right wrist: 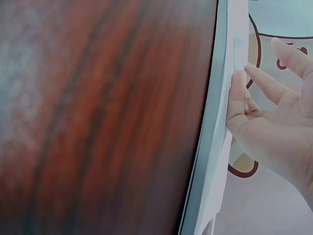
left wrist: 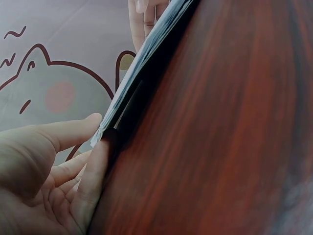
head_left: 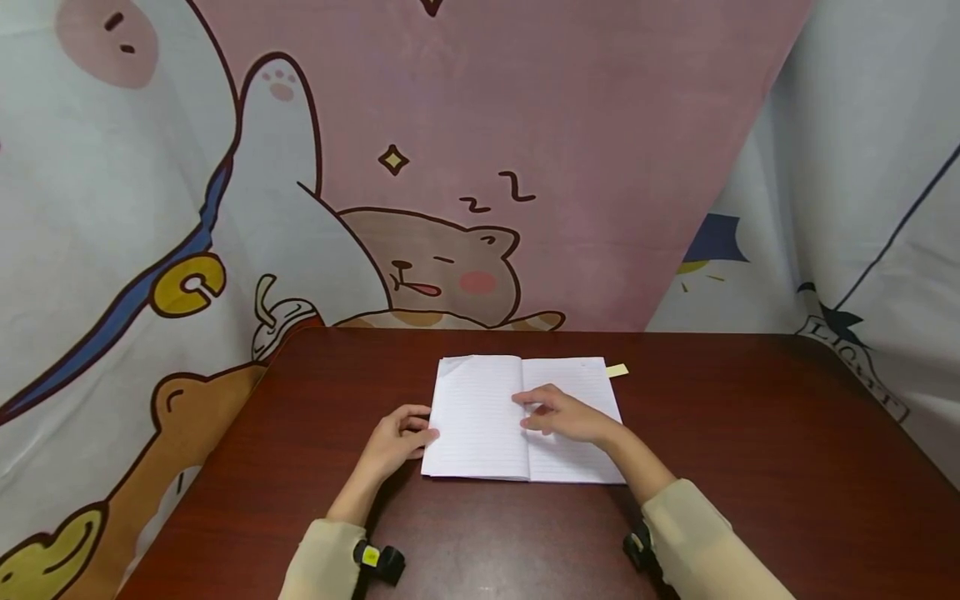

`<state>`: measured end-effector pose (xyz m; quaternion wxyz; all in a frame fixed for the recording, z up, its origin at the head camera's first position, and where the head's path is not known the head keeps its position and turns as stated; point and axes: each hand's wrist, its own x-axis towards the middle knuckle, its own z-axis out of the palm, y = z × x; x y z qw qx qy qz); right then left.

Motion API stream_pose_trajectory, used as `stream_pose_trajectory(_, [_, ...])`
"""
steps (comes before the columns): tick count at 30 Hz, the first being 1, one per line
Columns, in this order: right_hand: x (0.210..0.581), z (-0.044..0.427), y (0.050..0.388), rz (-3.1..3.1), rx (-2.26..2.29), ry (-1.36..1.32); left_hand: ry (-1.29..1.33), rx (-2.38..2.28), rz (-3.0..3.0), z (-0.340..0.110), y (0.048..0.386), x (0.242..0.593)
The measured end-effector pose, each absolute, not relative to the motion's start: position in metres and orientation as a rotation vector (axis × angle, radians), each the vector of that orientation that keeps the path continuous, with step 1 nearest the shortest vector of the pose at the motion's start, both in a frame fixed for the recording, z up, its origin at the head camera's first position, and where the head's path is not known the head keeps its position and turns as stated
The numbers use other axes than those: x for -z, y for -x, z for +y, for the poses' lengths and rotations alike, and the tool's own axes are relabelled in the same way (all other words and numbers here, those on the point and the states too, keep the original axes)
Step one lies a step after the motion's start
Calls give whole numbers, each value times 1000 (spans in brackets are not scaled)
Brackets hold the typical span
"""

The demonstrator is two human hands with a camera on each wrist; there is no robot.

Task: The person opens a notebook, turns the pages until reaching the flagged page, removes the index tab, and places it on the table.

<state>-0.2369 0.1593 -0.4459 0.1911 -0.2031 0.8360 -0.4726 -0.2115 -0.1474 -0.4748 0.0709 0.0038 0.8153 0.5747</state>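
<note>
An open notebook with white lined pages lies on the brown table. At its left edge my left hand pinches the notebook; the left wrist view shows the thumb on top and a finger under the edge. My right hand is over the right page by the centre fold, its fingers loosely extended. In the right wrist view, fingertips of the right hand touch the page surface. Nothing shows between the right thumb and fingers.
A pale yellow tab sticks out at the notebook's upper right. The dark wood table extends around it. Behind hangs a cloth backdrop with cartoon animals. Each wrist wears a small black camera, such as the left one.
</note>
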Motion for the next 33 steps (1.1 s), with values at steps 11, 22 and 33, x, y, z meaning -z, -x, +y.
stream_pose_trajectory(11, [445, 158, 238, 2361, 1292, 578, -28, -1739, 2460, -148, 211, 474])
stream_pose_trajectory(22, [444, 170, 245, 2318, 1465, 564, 56, -1680, 2544, -141, 214, 476])
stream_pose_trajectory(33, [439, 193, 245, 2379, 1610, 480, 31, -1671, 2525, -142, 211, 471])
